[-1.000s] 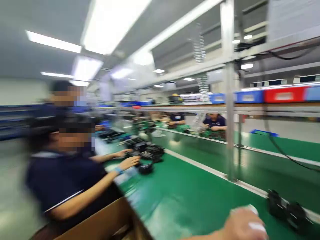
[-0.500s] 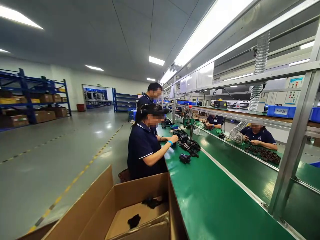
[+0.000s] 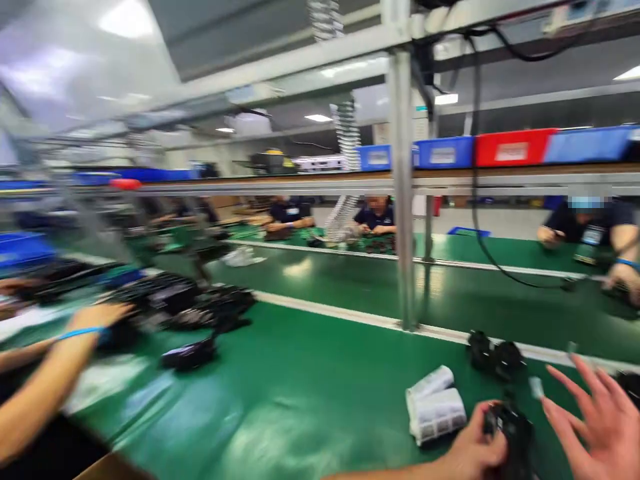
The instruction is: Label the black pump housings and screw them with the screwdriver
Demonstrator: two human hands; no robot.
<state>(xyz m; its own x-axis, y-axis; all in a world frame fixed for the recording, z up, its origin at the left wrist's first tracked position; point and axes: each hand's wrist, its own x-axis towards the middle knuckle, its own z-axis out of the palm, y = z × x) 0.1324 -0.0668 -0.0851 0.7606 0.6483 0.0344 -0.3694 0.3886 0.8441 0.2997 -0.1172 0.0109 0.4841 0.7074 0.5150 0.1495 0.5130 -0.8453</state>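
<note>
At the lower right, my left hand [image 3: 475, 448] is closed round a black part [image 3: 511, 433] above the green work surface [image 3: 310, 393]. My right hand [image 3: 595, 417] is beside it, fingers spread, with a small pale piece [image 3: 537, 387] at a fingertip, perhaps stuck to it. Two rolls of white labels [image 3: 436, 405] lie just left of my left hand. Behind the held part sit round black parts [image 3: 495, 355]. The picture is blurred by motion.
A co-worker's arm [image 3: 75, 360] with a blue wristband reaches to a pile of black parts [image 3: 185, 300] at the left. A metal post [image 3: 403, 200] rises mid-bench. Blue bins [image 3: 445, 152] and a red bin [image 3: 515, 148] line the shelf. Other people sit opposite.
The view has swung right and down from the aisle to the bench. Both my hands, the held black part and the label rolls have come into view; the cardboard box has mostly left it.
</note>
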